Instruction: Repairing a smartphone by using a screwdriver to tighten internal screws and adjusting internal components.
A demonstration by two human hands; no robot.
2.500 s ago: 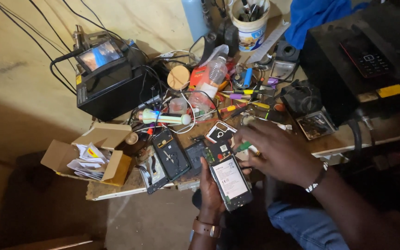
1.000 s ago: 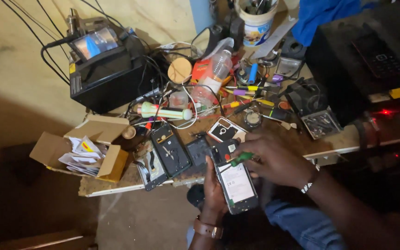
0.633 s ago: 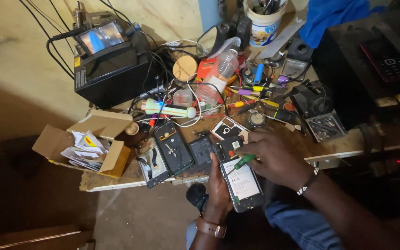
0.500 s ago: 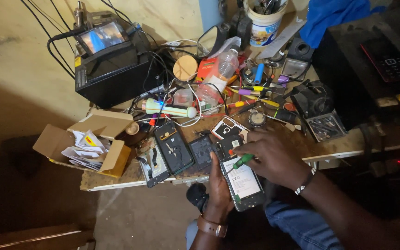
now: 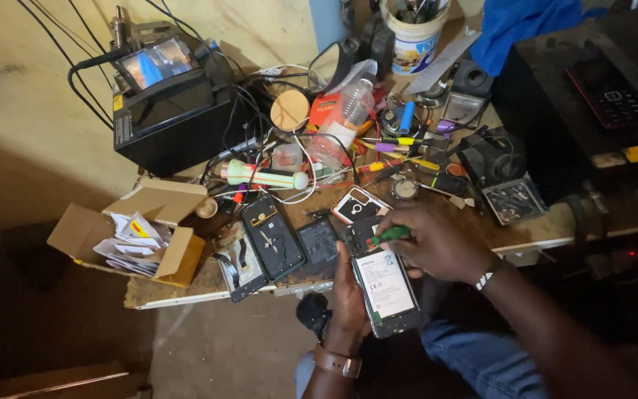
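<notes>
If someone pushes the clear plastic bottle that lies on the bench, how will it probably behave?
The clear plastic bottle lies on its side, so it would likely roll, though the cables and tools crowded around it should stop it soon. It looks nearly empty, so probably light. Its thin wall may dent if squeezed.

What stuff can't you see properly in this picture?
Head view only:
- Tool tip: the right hand covers the green-handled tool where it meets the opened phone.
- Left hand: mostly behind the phone.
- Bucket: cut off by the top edge.
- Table small parts: too small and dim.
</notes>
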